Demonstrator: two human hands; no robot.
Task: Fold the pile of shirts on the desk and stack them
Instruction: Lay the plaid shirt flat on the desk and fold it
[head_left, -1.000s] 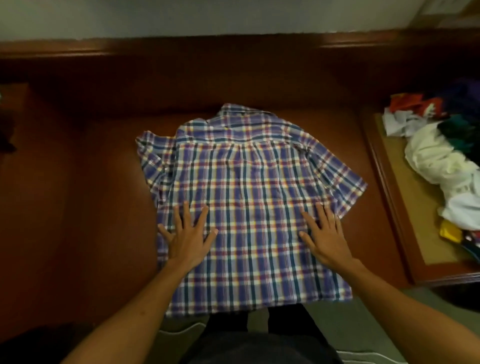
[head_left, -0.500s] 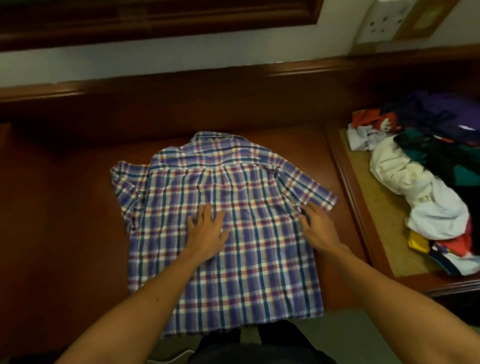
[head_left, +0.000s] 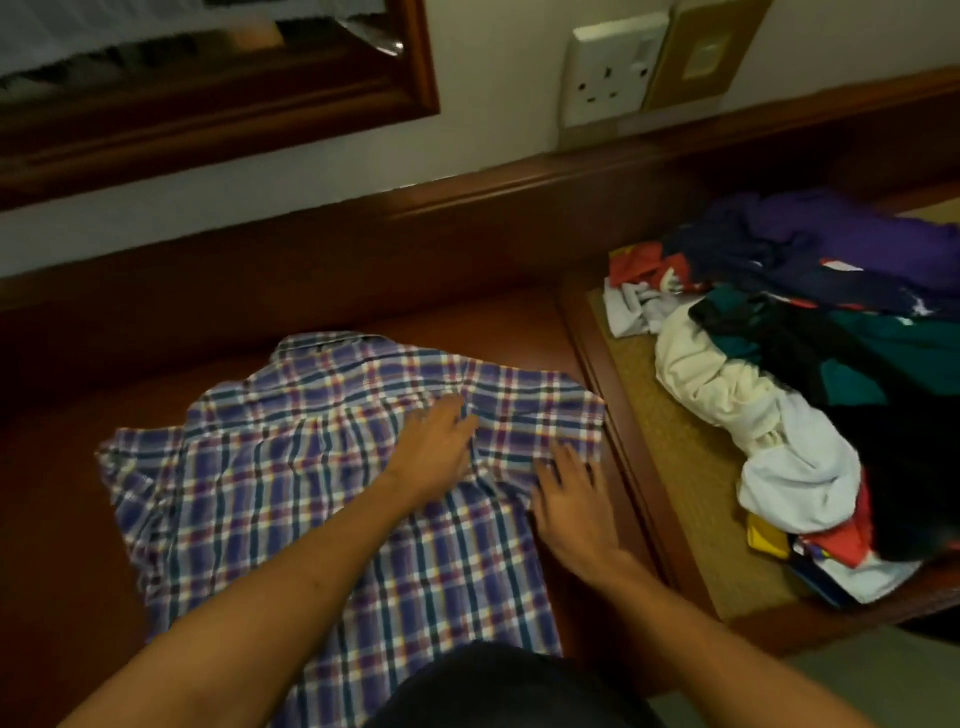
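Observation:
A blue, red and white plaid shirt (head_left: 270, 499) lies back-up on the dark wooden desk (head_left: 57, 545), collar towards the wall. My left hand (head_left: 434, 449) presses flat on the shirt near its right shoulder, fingers straight. My right hand (head_left: 569, 493) lies on the shirt's right edge beside the folded-in sleeve area, fingers spread; whether it pinches cloth is unclear. A loose pile of shirts (head_left: 810, 395) in white, cream, teal, purple and red sits to the right.
The pile lies on a raised tan-topped side surface (head_left: 691, 499) with a wooden rim. A wooden ledge runs along the wall behind the desk. A wall socket (head_left: 613, 73) and a framed mirror (head_left: 208, 78) are above it.
Both hands moved up and to the right across the shirt. The right sleeve, spread out a second ago, is drawn in. The camera view tilted up and shifted right.

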